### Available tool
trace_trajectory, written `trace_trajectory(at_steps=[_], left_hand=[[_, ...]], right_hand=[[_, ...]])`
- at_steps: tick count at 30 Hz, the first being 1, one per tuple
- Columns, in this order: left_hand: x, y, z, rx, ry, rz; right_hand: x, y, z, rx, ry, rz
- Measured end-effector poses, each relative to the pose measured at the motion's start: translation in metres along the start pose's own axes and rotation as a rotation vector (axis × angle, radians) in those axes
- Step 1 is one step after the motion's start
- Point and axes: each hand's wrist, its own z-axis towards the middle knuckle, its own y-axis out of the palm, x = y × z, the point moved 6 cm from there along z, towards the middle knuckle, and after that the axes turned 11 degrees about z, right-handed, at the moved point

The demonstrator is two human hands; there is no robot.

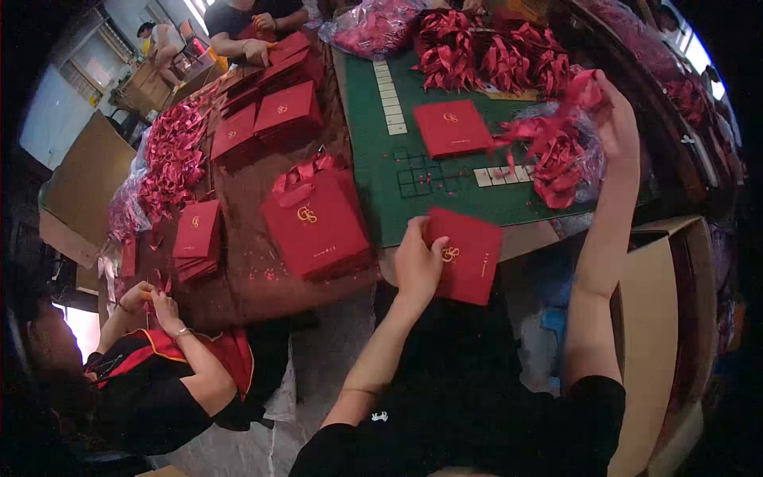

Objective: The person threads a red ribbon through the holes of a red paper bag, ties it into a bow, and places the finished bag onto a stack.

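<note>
My left hand (419,264) grips the left edge of a flat red gift bag (470,266) with gold lettering, thumb on its front, just off the table's near edge. My right hand (613,115) is raised on the right, its fingers closed on a bunch of red ribbon (584,94). Below it, more loose red ribbons (556,163) lie on clear plastic wrapping. Another red bag (451,127) lies flat on the green mat (369,191) beyond my left hand.
Ribboned bags (318,219) are stacked left of the mat. A co-worker's hands (155,306) work at lower left; another person's hands (258,48) are at the far side. Ribbon bundles (485,56) stand at the back. An open cardboard box (656,310) is at right.
</note>
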Motion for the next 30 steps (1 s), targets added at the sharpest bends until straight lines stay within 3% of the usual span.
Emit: trace_trajectory(at_steps=[2,4,5,8,10,11,12,14,16,17,18,20,22,24,25,28,30], left_hand=[[-0.009,0.002,0.002,-0.103,-0.127,0.013],[-0.010,0.000,0.000,-0.114,-0.152,-0.025],[-0.010,0.000,0.000,-0.120,-0.179,-0.064],[-0.013,0.000,-0.001,-0.109,-0.210,-0.085],[-0.011,0.000,-0.001,-0.049,-0.135,-0.226],[-0.006,-0.006,-0.004,-0.095,-0.182,-0.077],[-0.005,-0.008,-0.004,-0.070,-0.184,-0.136],[-0.007,-0.008,-0.003,-0.075,-0.251,-0.120],[-0.018,-0.001,-0.005,-0.034,-0.208,-0.129],[-0.029,0.007,-0.006,-0.036,-0.225,-0.223],[-0.029,0.007,-0.007,-0.041,-0.222,-0.227],[-0.032,0.005,-0.009,-0.025,-0.250,-0.429],[-0.024,-0.004,-0.008,-0.047,-0.333,-0.430],[-0.029,-0.005,-0.010,-0.042,-0.397,-0.425],[-0.030,-0.005,-0.010,-0.043,-0.397,-0.421],[-0.036,-0.002,-0.011,0.021,-0.377,-0.501],[-0.042,0.003,-0.013,0.046,-0.355,-0.579]], right_hand=[[0.003,-0.014,0.012,-0.503,0.241,0.266],[-0.002,-0.015,-0.007,-0.286,0.158,0.266],[-0.004,-0.006,-0.022,-0.326,0.248,0.466],[-0.016,0.019,-0.068,-0.328,0.140,0.539],[-0.015,0.026,-0.086,-0.441,0.140,0.566],[-0.012,0.029,-0.093,-0.496,0.147,0.573],[-0.006,0.044,-0.111,-0.485,0.177,0.559],[0.016,0.059,-0.134,-0.540,0.365,0.632],[0.058,0.062,-0.154,-0.281,0.457,0.617],[0.084,0.062,-0.162,-0.301,0.633,0.773],[0.105,0.060,-0.172,-0.144,0.733,0.702],[0.140,0.053,-0.185,-0.044,0.824,0.714],[0.172,0.053,-0.197,-0.115,0.913,0.974],[0.191,0.050,-0.204,-0.043,0.888,0.853],[0.195,0.047,-0.201,-0.147,0.711,0.571],[0.193,0.048,-0.205,-0.287,0.501,0.042],[0.207,0.034,-0.206,-0.331,0.507,-0.176]])
